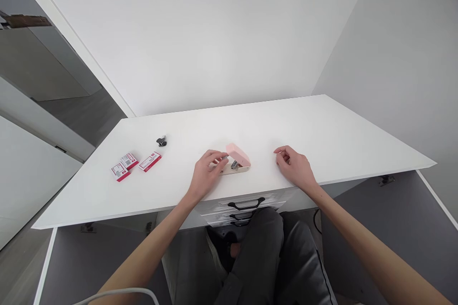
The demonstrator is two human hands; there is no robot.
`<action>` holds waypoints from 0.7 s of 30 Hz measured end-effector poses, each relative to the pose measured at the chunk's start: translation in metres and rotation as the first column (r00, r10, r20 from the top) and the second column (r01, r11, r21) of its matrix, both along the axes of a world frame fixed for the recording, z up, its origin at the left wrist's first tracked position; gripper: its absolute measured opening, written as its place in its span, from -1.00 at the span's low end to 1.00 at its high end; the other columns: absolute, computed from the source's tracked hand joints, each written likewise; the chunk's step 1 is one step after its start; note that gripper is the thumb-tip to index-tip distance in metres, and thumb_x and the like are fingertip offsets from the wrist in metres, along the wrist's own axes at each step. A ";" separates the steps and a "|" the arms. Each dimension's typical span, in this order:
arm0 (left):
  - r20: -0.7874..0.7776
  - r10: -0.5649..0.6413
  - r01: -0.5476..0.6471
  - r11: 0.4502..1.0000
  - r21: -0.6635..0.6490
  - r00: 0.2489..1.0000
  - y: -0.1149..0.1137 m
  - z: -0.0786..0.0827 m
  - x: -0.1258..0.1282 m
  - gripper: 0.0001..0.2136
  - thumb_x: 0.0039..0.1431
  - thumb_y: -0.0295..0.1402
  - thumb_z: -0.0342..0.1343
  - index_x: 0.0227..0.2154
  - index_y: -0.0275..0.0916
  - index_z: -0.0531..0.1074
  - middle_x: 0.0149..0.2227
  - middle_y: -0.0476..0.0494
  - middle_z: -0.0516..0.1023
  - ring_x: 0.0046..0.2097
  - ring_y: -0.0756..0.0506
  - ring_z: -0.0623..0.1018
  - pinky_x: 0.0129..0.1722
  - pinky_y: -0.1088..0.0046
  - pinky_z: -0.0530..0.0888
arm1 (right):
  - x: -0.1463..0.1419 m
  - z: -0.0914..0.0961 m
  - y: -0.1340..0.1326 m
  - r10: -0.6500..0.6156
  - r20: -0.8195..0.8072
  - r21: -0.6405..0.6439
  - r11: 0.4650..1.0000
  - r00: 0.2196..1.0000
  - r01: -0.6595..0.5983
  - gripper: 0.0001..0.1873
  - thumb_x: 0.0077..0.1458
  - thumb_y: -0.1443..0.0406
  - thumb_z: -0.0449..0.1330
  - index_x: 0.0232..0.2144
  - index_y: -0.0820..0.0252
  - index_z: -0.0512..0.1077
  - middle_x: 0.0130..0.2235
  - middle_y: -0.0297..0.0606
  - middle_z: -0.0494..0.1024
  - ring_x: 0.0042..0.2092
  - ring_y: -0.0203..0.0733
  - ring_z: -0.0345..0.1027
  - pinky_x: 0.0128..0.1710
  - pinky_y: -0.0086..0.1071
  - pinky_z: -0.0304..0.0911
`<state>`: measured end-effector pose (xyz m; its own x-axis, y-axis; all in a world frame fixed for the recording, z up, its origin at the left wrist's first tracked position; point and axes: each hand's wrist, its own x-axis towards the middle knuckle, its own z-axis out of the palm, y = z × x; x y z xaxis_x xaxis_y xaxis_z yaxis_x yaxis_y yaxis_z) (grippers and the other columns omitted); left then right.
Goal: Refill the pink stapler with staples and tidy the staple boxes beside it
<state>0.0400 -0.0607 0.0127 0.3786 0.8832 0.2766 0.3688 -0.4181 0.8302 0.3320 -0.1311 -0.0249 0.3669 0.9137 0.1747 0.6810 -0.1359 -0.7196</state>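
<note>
One pink stapler (239, 154) with cream base gapes, left hand (207, 169) pinching a grey piece (224, 157), right hand (294, 166) half-curled.

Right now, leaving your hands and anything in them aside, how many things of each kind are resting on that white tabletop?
Small red-and-white rectangular boxes: 3
Stapler with a pink top and cream base: 1
Small black-and-silver object, too small to identify surely: 1
Total: 5
</note>
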 end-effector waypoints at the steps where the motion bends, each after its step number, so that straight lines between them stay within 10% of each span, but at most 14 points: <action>1: 0.005 -0.019 0.019 1.000 0.001 1.000 -0.001 0.000 0.002 -0.74 0.30 -0.11 0.17 -0.14 -0.10 0.65 -0.02 -0.15 0.63 -0.12 -0.12 0.59 -0.14 0.35 0.56 | 0.000 0.000 0.000 -0.002 0.000 0.000 1.000 1.000 0.002 -0.76 0.23 0.22 0.05 -0.15 0.03 0.48 -0.36 -0.35 0.61 -0.36 -0.16 0.43 -0.31 -0.33 0.22; 21: -0.011 0.000 -0.002 0.987 -0.160 1.000 -0.004 -0.003 0.010 -0.76 0.21 -0.10 0.29 -0.13 -0.03 0.67 0.05 -0.13 0.65 -0.01 -0.19 0.64 -0.03 0.23 0.58 | -0.002 0.003 -0.002 -0.008 0.017 -0.008 1.000 1.000 0.008 -0.77 0.22 0.22 0.05 -0.17 0.04 0.48 -0.36 -0.31 0.60 -0.37 -0.14 0.43 -0.32 -0.32 0.22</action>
